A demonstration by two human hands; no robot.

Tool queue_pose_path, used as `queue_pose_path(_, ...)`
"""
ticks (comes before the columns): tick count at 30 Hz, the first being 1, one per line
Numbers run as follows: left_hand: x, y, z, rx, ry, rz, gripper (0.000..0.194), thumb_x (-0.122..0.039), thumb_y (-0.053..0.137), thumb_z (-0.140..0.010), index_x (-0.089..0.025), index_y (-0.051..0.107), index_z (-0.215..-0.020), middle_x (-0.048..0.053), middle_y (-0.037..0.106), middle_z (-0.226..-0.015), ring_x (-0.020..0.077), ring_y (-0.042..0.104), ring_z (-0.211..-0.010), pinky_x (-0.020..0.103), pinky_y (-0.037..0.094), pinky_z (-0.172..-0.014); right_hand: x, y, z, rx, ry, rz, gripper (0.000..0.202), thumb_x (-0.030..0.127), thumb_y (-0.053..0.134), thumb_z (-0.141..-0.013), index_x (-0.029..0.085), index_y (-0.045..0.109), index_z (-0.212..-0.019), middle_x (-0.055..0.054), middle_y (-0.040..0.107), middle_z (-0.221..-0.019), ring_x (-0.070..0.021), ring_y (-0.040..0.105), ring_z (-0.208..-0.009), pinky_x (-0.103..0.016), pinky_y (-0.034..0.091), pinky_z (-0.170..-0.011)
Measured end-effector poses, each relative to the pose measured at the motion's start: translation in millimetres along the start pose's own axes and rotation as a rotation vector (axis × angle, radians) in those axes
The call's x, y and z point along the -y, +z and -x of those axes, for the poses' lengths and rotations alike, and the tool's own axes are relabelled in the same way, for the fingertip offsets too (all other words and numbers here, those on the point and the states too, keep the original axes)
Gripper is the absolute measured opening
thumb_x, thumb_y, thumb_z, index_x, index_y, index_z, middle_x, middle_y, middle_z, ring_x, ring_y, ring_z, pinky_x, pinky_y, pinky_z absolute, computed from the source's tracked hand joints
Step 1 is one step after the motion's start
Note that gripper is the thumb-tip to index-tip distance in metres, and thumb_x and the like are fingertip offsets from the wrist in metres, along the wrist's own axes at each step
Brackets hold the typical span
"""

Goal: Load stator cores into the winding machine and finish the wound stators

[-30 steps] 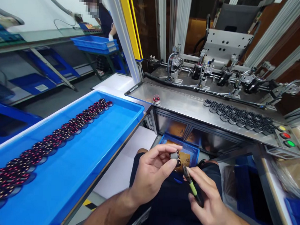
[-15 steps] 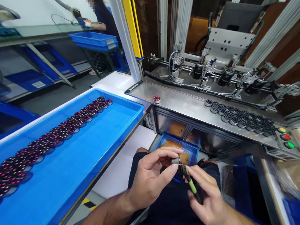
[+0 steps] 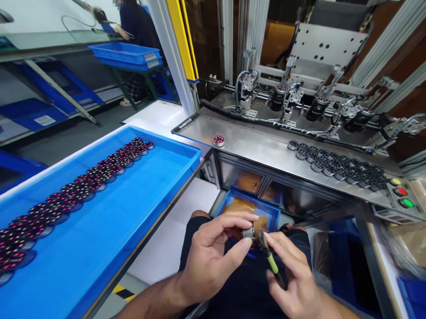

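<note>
Across the left half of the frame your big blue tray (image 3: 133, 212) slants from the lower left corner up toward the centre, and a long row of dark wound coils (image 3: 66, 193) with red glints runs along its far side. Right of centre the steel shelf (image 3: 256, 149) stretches toward the right edge, with the machine (image 3: 308, 88) and its black hoses behind it in the upper right. On that shelf a cluster of dark rings (image 3: 340, 165) lies toward the right, a single red coil (image 3: 218, 140) sits alone near the left end, and three buttons (image 3: 400, 192), yellow, red and green, stand at the far right. In the upper left another person (image 3: 132, 19) works beside a stack of blue bins (image 3: 127, 56). Below the shelf, at lower centre, a small blue box (image 3: 248, 210) shows above your knees. Your left hand (image 3: 212, 263), at bottom centre, pinches a small grey round part (image 3: 248, 233) between thumb and fingertips, just in front of that box. Your right hand (image 3: 292, 280), just beside it, is closed around a small tool with a green handle (image 3: 272, 263), its dark tip touching the part.
</note>
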State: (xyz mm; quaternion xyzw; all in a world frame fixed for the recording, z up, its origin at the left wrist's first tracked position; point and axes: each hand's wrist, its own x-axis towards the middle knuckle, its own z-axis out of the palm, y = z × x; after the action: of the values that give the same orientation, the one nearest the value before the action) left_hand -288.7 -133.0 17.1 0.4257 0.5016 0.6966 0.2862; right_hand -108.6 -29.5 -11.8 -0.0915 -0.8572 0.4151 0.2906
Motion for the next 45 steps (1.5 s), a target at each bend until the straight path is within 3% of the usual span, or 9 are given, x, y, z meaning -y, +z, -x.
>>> queue_pose_path(4, -1.9, 0.6, 0.5, 0.033, 0.033, -0.017, 0.028, -0.008, 0.067, -0.086, -0.026, 0.07, -0.107, 0.005, 0.074, -0.114, 0.0191, 0.068, -0.111, 0.025, 0.056, -0.088, 1.1, 0.6, -2.2, -0.011, -0.014, -0.018, 0.077, 0.004, 0.052, -0.077, 0.024, 0.04, -0.151, -0.009, 0.059, -0.105, -0.0213, 0.062, -0.095, -0.037, 0.057, -0.087)
queue_pose_path(13, -1.5, 0.1, 2.0, 0.058, 0.03, -0.019, 0.028, -0.008, 0.066, -0.086, -0.024, 0.069, -0.108, 0.008, 0.073, -0.116, 0.0214, 0.067, -0.112, 0.029, 0.056, -0.092, -0.3, 0.9, 0.8, -0.027, -0.006, 0.015, 0.071, 0.006, 0.051, -0.08, 0.023, 0.044, -0.149, -0.006, 0.063, -0.085, -0.0202, 0.065, -0.078, -0.032, 0.059, -0.069)
queue_pose_path(18, 4.9, -6.1, -0.6, 0.094, 0.132, -0.079, 0.029, -0.007, 0.068, -0.084, -0.025, 0.07, -0.107, 0.011, 0.066, -0.129, 0.0246, 0.065, -0.117, 0.036, 0.055, -0.098, -5.2, -6.1, 7.9, -0.065, 0.115, 0.103, 0.065, 0.007, 0.053, -0.083, 0.023, 0.048, -0.146, -0.009, 0.072, -0.104, -0.0208, 0.07, -0.087, -0.035, 0.059, -0.086)
queue_pose_path(22, 14.6, -14.3, -3.6, 0.093, 0.299, -0.192, 0.054, -0.003, 0.077, -0.073, -0.026, 0.064, -0.12, 0.013, 0.059, -0.138, 0.0246, 0.07, -0.106, 0.042, 0.057, -0.098, -4.9, -17.0, 11.9, -0.05, 0.191, 0.143, 0.067, 0.009, 0.055, -0.083, 0.025, 0.046, -0.147, -0.008, 0.072, -0.105, -0.0208, 0.07, -0.091, -0.04, 0.054, -0.098)
queue_pose_path(25, 19.1, -17.7, -5.1, 0.065, 0.414, -0.307, 0.066, -0.002, 0.08, -0.07, -0.026, 0.061, -0.128, 0.012, 0.062, -0.133, 0.0244, 0.071, -0.104, 0.041, 0.059, -0.096, 2.7, -24.1, 14.7, -0.023, 0.219, 0.072, 0.068, 0.008, 0.054, -0.083, 0.027, 0.045, -0.147, -0.006, 0.069, -0.094, -0.0185, 0.068, -0.083, -0.035, 0.058, -0.085)
queue_pose_path(32, 14.9, -20.3, -5.4, 0.082, 0.534, -0.522, 0.058, -0.003, 0.077, -0.074, -0.029, 0.065, -0.124, 0.009, 0.066, -0.129, 0.0233, 0.071, -0.107, 0.032, 0.064, -0.087, 36.0, -32.8, 12.3, -0.042, 0.197, -0.061, 0.079, 0.0, 0.053, -0.075, 0.036, 0.047, -0.146, -0.005, 0.071, -0.097, -0.0166, 0.072, -0.077, -0.027, 0.062, -0.075)
queue_pose_path(36, 14.1, -20.2, -9.0, 0.11, 0.563, -0.53, 0.058, 0.003, 0.072, -0.075, -0.027, 0.064, -0.125, 0.009, 0.07, -0.124, 0.0248, 0.069, -0.113, 0.037, 0.062, -0.094, 50.1, -34.9, 7.6, -0.01, 0.186, -0.205, 0.088, -0.005, 0.051, -0.069, 0.038, 0.048, -0.146, -0.005, 0.072, -0.099, -0.0173, 0.074, -0.081, -0.029, 0.062, -0.082)
queue_pose_path(40, 16.9, -18.4, -13.5, 0.067, 0.703, -0.465, 0.074, 0.012, 0.07, -0.07, -0.02, 0.055, -0.135, 0.011, 0.073, -0.118, 0.0244, 0.071, -0.11, 0.042, 0.062, -0.096, 52.5, -32.8, 9.3, 0.059, 0.282, -0.312, 0.086, -0.006, 0.05, -0.071, 0.035, 0.049, -0.147, -0.007, 0.072, -0.105, -0.018, 0.073, -0.091, -0.033, 0.058, -0.091)
queue_pose_path(45, 20.4, -17.4, -11.1, 0.067, 0.702, -0.376, 0.08, 0.018, 0.069, -0.066, -0.016, 0.05, -0.136, 0.014, 0.073, -0.119, 0.0253, 0.071, -0.111, 0.045, 0.061, -0.097, 47.7, -28.0, 13.0, 0.074, 0.295, -0.425, 0.09, -0.007, 0.051, -0.073, 0.044, 0.045, -0.147, -0.004, 0.069, -0.111, -0.017, 0.071, -0.098, -0.032, 0.056, -0.094)
